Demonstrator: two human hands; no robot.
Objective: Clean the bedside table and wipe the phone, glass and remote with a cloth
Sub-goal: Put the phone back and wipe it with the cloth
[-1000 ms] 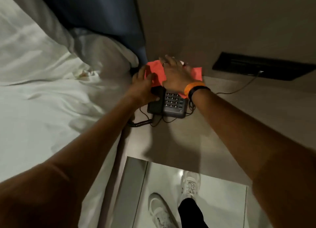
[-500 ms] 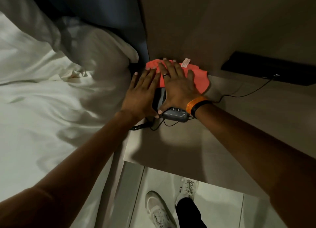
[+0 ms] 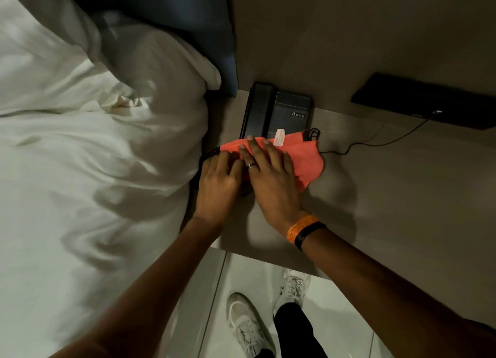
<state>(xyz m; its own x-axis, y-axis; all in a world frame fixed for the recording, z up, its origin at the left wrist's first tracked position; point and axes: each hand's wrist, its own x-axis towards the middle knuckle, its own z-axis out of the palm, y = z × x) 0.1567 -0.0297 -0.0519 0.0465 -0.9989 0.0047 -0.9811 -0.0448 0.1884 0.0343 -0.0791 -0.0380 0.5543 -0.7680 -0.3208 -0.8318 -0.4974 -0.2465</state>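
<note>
A black desk phone (image 3: 279, 110) sits at the back left corner of the beige bedside table (image 3: 397, 191). An orange-red cloth (image 3: 307, 157) with a white label lies over the phone's near half. My right hand (image 3: 271, 185) presses flat on the cloth, fingers spread, a ring on one finger. My left hand (image 3: 218, 185) rests beside it at the phone's near left edge, fingers curled against the cloth's left end. The keypad is hidden under the cloth and hands. No glass or remote is in view.
A white pillow and bedding (image 3: 94, 156) press against the table's left side. A thin black cable (image 3: 375, 140) runs from the phone to a black wall panel (image 3: 429, 99). White floor tiles and my shoes (image 3: 249, 325) show below the table's front edge.
Both hands and the cloth slid toward me along the phone, uncovering its far half with the handset top. The camera view shifted as well.
</note>
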